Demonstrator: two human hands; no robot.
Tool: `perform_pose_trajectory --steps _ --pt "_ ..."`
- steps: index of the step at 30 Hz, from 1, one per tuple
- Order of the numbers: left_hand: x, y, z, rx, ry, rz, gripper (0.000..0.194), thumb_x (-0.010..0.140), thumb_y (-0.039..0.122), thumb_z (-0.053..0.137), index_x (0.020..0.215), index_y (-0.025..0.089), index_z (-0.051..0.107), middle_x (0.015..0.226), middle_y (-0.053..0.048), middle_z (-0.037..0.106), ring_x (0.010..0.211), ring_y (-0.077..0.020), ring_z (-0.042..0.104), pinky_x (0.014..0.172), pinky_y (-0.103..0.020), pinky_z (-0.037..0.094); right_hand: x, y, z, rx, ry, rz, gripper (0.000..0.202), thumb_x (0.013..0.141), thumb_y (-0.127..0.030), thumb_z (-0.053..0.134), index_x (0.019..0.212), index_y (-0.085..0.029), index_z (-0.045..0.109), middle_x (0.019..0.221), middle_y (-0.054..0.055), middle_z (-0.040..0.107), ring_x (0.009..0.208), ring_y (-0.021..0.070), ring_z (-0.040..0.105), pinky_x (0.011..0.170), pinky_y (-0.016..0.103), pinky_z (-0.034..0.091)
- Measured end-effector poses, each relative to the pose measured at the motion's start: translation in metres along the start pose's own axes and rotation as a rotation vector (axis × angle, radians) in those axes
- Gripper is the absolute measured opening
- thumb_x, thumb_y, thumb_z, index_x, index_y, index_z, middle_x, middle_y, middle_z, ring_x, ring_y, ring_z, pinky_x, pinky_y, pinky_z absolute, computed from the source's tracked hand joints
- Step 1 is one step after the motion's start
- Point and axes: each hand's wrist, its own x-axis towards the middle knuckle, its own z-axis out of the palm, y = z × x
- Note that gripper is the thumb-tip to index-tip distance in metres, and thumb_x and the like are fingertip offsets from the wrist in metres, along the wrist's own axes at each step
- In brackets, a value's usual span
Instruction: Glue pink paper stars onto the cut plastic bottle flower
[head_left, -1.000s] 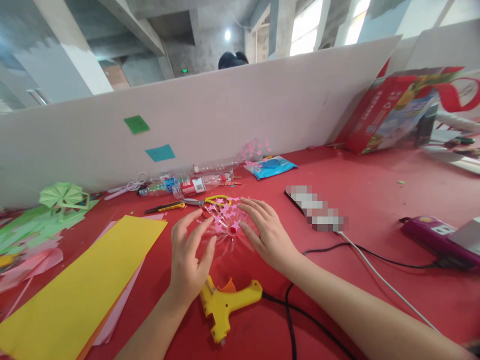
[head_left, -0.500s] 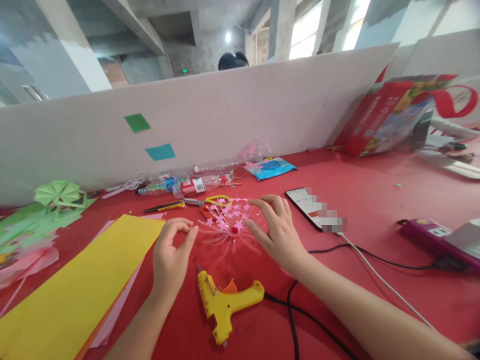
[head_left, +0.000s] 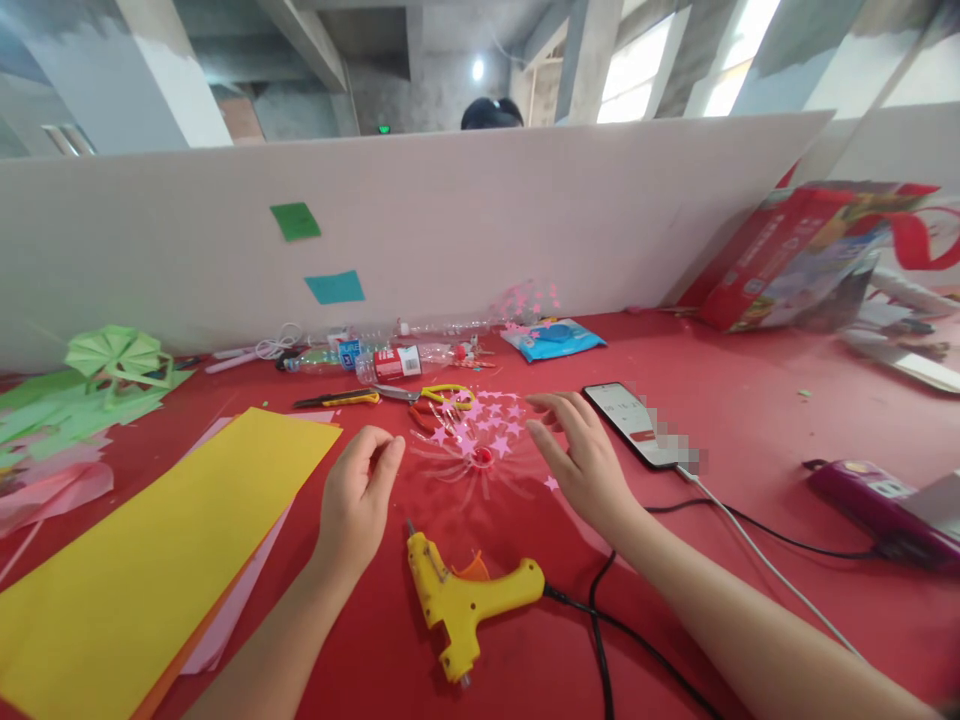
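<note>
Clear plastic spray (head_left: 482,457), radial, pink-starred; left fingers (head_left: 386,465) pressed together, right fingers (head_left: 576,410) spread.

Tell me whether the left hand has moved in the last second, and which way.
Yes: judged against the yellow glue gun, the left hand has moved leftward, away from the pink stars; the nozzle it then hid now shows.

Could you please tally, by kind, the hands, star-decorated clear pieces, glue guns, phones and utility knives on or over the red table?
Hands: 2 (left hand, right hand)
Star-decorated clear pieces: 2 (front piece, back piece)
Glue gun: 1
Phone: 1
Utility knife: 1
Total: 7
</note>
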Motion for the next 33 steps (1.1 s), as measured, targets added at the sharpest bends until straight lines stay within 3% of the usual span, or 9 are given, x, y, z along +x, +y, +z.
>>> perform_pose_trajectory --steps 3,6,11,15,19,22,27,30,33 --pt "0.000 0.000 0.000 0.009 -0.040 -0.004 0.039 0.092 0.039 0.041 0.057 0.022 0.037 0.052 0.005 0.038 0.049 -0.0110 0.039 0.050 -0.024 0.034 0.000 0.001 0.001 0.058 -0.023 0.014 0.023 0.095 -0.037 0.042 0.105 -0.021 0.055 0.099 0.009 0.060 0.094 0.0242 0.057 0.085 0.041 0.047" --pt "-0.001 -0.001 0.002 0.021 -0.048 0.047 0.036 0.090 0.038 0.046 0.059 0.021 0.043 0.056 0.004 0.044 0.054 -0.0115 0.045 0.056 -0.024 0.039 0.001 0.002 -0.001 0.096 0.002 0.023 0.022 0.095 -0.035 0.041 0.103 -0.022 0.057 0.100 0.008 0.063 0.096 0.0236 0.058 0.087 0.040 0.047" --pt "-0.003 -0.003 0.004 0.028 -0.048 0.224 0.015 0.091 0.030 0.050 0.099 0.022 0.060 0.097 -0.003 0.064 0.092 -0.0166 0.061 0.085 -0.028 0.047 0.010 0.012 -0.009 0.082 0.039 0.015 0.021 0.094 -0.030 0.042 0.101 -0.022 0.061 0.103 0.007 0.066 0.100 0.0234 0.059 0.089 0.040 0.046" --pt "-0.010 -0.002 0.010 0.168 -0.169 0.425 0.039 0.092 0.027 0.049 0.130 0.029 0.048 0.138 -0.008 0.047 0.130 -0.0240 0.043 0.107 -0.043 0.036 0.012 0.012 -0.012 0.061 -0.071 -0.080 0.023 0.095 -0.029 0.042 0.101 -0.023 0.064 0.111 0.007 0.065 0.108 0.0227 0.056 0.096 0.042 0.043" --pt "-0.016 -0.001 0.017 0.263 -0.266 0.490 0.053 0.092 0.029 0.049 0.142 0.031 0.034 0.152 -0.010 0.027 0.141 -0.0292 0.025 0.110 -0.053 0.031 0.007 0.003 -0.010 0.003 -0.118 -0.179 0.026 0.096 -0.030 0.043 0.111 -0.023 0.063 0.127 0.008 0.057 0.118 0.0234 0.047 0.100 0.043 0.041" --pt "-0.018 -0.002 0.019 0.269 -0.285 0.493 0.053 0.092 0.029 0.049 0.142 0.032 0.033 0.153 -0.010 0.024 0.141 -0.0302 0.024 0.109 -0.056 0.032 0.006 -0.001 -0.010 -0.047 -0.131 -0.200 0.026 0.096 -0.033 0.044 0.110 -0.025 0.064 0.133 0.007 0.053 0.122 0.0250 0.043 0.102 0.046 0.039" --pt "-0.018 -0.001 0.017 0.224 -0.283 0.515 0.044 0.091 0.025 0.050 0.134 0.033 0.044 0.152 -0.007 0.027 0.140 -0.0290 0.027 0.109 -0.053 0.034 0.009 0.005 -0.014 0.022 -0.023 -0.087 0.023 0.095 -0.028 0.042 0.097 -0.022 0.064 0.114 0.009 0.062 0.110 0.0233 0.054 0.096 0.043 0.043" --pt "-0.017 0.002 0.013 0.187 -0.244 0.540 0.035 0.091 0.022 0.049 0.124 0.031 0.053 0.147 -0.007 0.036 0.135 -0.0271 0.035 0.107 -0.050 0.037 0.012 0.014 -0.015 0.083 0.015 0.010 0.019 0.090 -0.023 0.044 0.094 -0.023 0.063 0.110 0.008 0.064 0.104 0.0229 0.058 0.092 0.042 0.045" --pt "-0.014 0.001 0.010 0.130 -0.145 0.469 0.027 0.090 0.023 0.050 0.114 0.030 0.059 0.135 -0.006 0.048 0.126 -0.0245 0.045 0.104 -0.044 0.040 0.015 0.023 -0.014 0.125 0.024 0.059 0.019 0.087 -0.020 0.044 0.093 -0.023 0.062 0.106 0.007 0.065 0.102 0.0224 0.060 0.090 0.041 0.047"
